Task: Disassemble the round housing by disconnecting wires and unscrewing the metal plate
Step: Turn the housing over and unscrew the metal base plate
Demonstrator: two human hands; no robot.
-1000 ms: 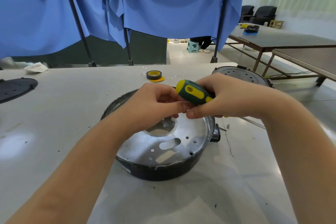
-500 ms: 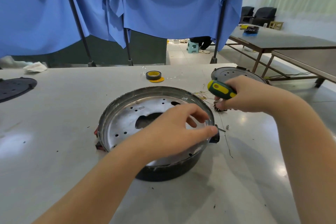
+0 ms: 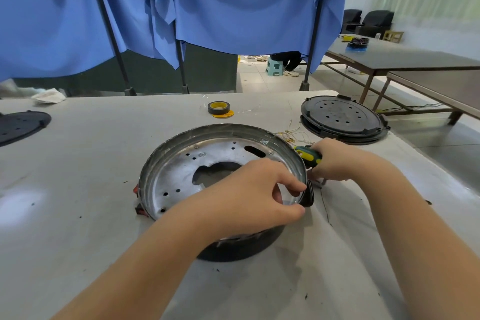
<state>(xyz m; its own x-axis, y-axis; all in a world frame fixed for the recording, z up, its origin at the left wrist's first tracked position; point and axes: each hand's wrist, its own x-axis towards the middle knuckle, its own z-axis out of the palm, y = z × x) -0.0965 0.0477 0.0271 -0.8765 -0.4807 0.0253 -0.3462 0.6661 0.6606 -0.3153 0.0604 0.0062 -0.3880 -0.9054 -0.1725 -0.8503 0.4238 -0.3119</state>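
Two bare hands work at a pale surface [image 3: 78, 163] under hanging blue cloth [image 3: 220, 8]. Far left, a black perforated disc [image 3: 18, 126] lies partly out of view at the edge, with a crumpled white cloth [image 3: 48, 95] beyond it near the back edge. Toward the middle, a roll of black tape [image 3: 218, 107] with a yellow core sits well behind the round housing [image 3: 233, 249], which rests on the surface near the centre, its dark outer wall low and its open side facing up. Inside it lies the metal plate [image 3: 181, 171], shiny, pierced with small holes, one oblong slot and a large irregular central cut-out. Red parts [image 3: 140, 209] show at the housing's left outer wall. The left hand [image 3: 249, 195] reaches over the near right rim, thumb and fingers curled and pinching at a black fitting [image 3: 309, 196] on the rim's right side. Just beside it, the right hand [image 3: 337, 160] grips a green-and-yellow screwdriver [image 3: 309, 154] against the housing's right outer wall; its tip is hidden. Thin wires [image 3: 293, 135] trail on the surface behind that hand. Farther right lies a round black perforated lid [image 3: 342, 118], and beyond it stand other tables [image 3: 415, 60].
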